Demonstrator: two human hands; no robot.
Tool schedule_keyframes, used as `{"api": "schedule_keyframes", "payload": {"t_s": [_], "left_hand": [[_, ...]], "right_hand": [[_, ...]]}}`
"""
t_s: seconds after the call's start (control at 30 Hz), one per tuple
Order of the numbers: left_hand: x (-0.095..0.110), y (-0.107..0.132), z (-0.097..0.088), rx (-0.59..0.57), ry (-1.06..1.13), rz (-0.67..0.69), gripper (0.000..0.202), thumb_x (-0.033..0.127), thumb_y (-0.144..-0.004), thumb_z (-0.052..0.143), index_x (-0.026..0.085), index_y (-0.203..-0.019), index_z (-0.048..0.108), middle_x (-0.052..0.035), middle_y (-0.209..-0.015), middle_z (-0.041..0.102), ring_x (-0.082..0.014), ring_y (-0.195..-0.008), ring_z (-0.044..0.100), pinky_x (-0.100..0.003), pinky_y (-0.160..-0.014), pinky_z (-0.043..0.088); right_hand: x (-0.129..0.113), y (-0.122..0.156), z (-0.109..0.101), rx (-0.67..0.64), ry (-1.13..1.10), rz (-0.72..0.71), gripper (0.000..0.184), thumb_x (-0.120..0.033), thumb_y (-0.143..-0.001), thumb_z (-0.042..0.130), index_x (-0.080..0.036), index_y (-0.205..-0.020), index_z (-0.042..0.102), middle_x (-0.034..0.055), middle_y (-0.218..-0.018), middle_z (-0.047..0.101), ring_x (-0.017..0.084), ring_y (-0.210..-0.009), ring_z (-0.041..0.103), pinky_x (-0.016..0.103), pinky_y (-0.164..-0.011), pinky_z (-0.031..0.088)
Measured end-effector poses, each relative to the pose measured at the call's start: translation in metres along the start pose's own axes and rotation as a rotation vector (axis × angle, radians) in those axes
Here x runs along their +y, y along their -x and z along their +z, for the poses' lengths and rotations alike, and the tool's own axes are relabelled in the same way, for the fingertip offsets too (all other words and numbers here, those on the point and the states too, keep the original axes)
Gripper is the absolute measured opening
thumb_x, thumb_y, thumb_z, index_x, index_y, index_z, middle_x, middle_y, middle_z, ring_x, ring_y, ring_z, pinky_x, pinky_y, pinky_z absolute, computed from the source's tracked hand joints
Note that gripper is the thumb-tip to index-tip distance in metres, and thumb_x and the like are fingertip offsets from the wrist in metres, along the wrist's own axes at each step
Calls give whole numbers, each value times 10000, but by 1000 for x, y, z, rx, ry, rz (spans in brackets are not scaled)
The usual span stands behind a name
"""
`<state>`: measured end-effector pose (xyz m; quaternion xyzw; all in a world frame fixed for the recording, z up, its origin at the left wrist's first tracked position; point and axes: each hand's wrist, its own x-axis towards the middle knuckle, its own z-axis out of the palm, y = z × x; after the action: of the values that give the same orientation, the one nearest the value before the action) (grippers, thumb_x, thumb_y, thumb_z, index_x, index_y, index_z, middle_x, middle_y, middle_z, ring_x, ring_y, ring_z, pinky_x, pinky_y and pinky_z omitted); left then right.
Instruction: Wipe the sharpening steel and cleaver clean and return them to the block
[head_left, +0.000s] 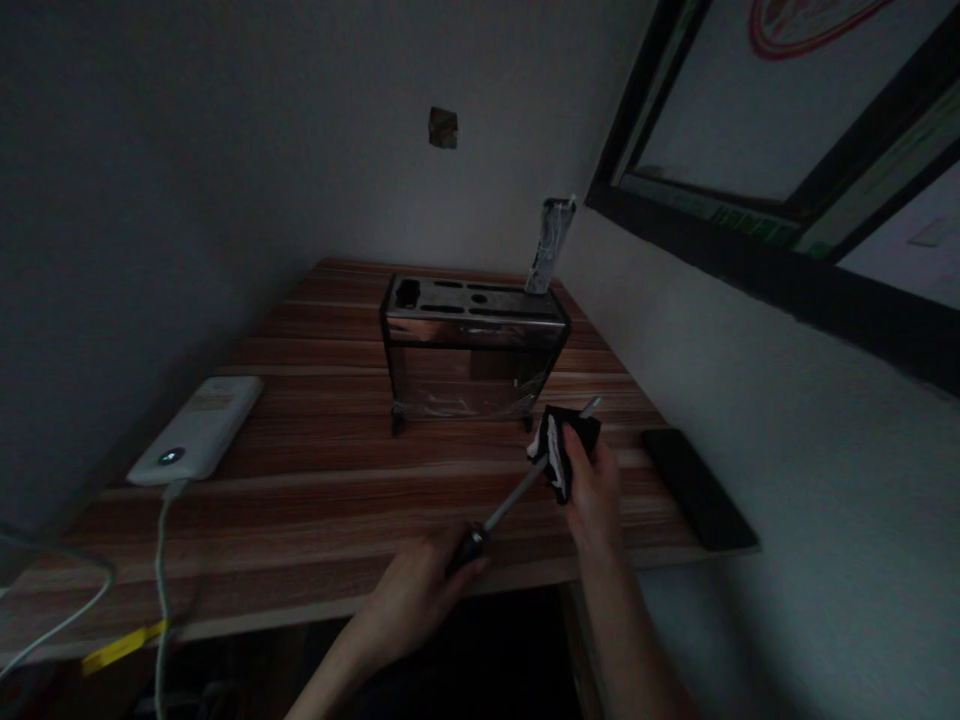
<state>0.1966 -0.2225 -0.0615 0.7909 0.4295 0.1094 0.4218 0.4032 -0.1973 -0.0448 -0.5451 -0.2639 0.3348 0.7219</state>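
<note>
In the head view my left hand [424, 580] is wrapped round the black handle of a honing steel [514, 500], whose grey rod slants up to the right. My right hand [589, 475] grips a black cloth with white edging [555, 450], folded round the rod near its far end. The rod's tip pokes out beyond the cloth. Behind both hands stands a knife block [476, 335] with a slotted metal top, dark frame and see-through front. A flat grey, mottled piece [551, 245] rises upright at its right end; I cannot make out its kind.
On the left of the wood-grain table [322, 500] lies a white power bank [199, 430] with a cable [161, 560] running off the front edge, a yellow tag [124, 650] beside it. A black phone-like slab [697, 488] lies at the right edge. Walls close in behind and right.
</note>
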Motion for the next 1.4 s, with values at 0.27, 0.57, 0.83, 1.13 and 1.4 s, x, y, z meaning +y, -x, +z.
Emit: {"api": "schedule_keyframes", "payload": {"t_s": [0.27,0.57,0.83,1.13,1.4], "left_hand": [[1,-1,-1,0,62,20,245,350,-911,434,202,-1040,580,-47,-938,699,-209,-866,648,-264,-758,456],[2,-1,-3,2,89,20,303,308,-894,453,203,-1153,569,-61,-1072,696,-226,-968,644,-266,-832,450],[4,-1,-3,15,95,37,275,287,-884,453,207,-1109,588,-62,-1065,695,-225,-965,641,-277,-841,448],[0,-1,-1,6,72,23,323,304,-893,433,210,-1176,556,-75,-1140,674,-240,-1036,622,-315,-888,452],[1,-1,-1,15,80,59,313,307,-897,453,225,-1185,543,-64,-1127,678,-229,-1008,636,-297,-859,458]], "right_hand": [[35,56,4,-105,168,32,307,-439,-711,711,-170,-857,687,55,-780,728,173,-663,672,250,-573,539],[37,85,13,-206,184,66,320,-371,-703,728,-201,-964,652,65,-881,734,214,-795,693,331,-726,565],[37,80,8,-231,192,56,332,-328,-684,751,-200,-976,662,55,-890,735,205,-805,692,298,-717,560],[40,81,8,-207,203,41,333,-344,-675,754,-200,-962,665,53,-861,735,210,-782,693,321,-723,565],[33,80,9,-202,183,40,294,-351,-695,740,-194,-933,666,49,-836,735,200,-751,696,293,-682,567]]}}
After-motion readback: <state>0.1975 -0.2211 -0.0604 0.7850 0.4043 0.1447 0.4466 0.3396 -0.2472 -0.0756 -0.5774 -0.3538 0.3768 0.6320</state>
